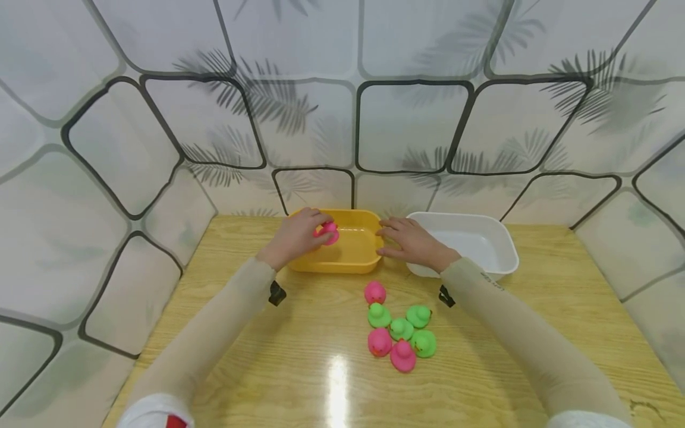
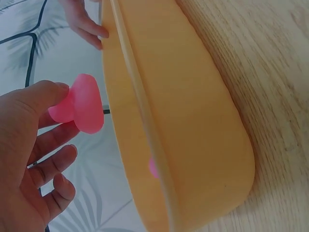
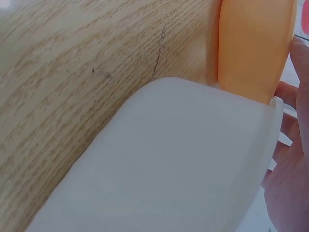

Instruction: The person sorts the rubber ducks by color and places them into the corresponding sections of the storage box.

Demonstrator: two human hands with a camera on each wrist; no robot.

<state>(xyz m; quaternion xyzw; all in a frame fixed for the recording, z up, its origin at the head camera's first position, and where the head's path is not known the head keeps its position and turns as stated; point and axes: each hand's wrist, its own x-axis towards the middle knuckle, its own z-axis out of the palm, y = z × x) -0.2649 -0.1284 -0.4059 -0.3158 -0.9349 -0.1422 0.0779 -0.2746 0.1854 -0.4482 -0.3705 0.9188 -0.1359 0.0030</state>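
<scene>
My left hand (image 1: pixel 301 235) pinches a pink rubber duck (image 1: pixel 330 233) between thumb and fingers, over the left part of a yellow bin (image 1: pixel 334 267). In the left wrist view the duck (image 2: pixel 87 104) is clear of the bin's wall (image 2: pixel 193 121), and a bit of another pink thing (image 2: pixel 153 167) shows inside the bin. My right hand (image 1: pixel 409 241) rests its fingertips at the bin's right rim, fingers spread and holding nothing. The right wrist view shows that hand (image 3: pixel 292 145) only partly, by the corners of both bins.
A white bin (image 1: pixel 476 241) stands to the right, under my right wrist. Several ducks lie grouped on the wooden table (image 1: pixel 257 368) in front of the bins, among them a pink duck (image 1: pixel 375 292) and a green duck (image 1: pixel 424 343). A patterned curtain (image 1: pixel 412 125) hangs behind.
</scene>
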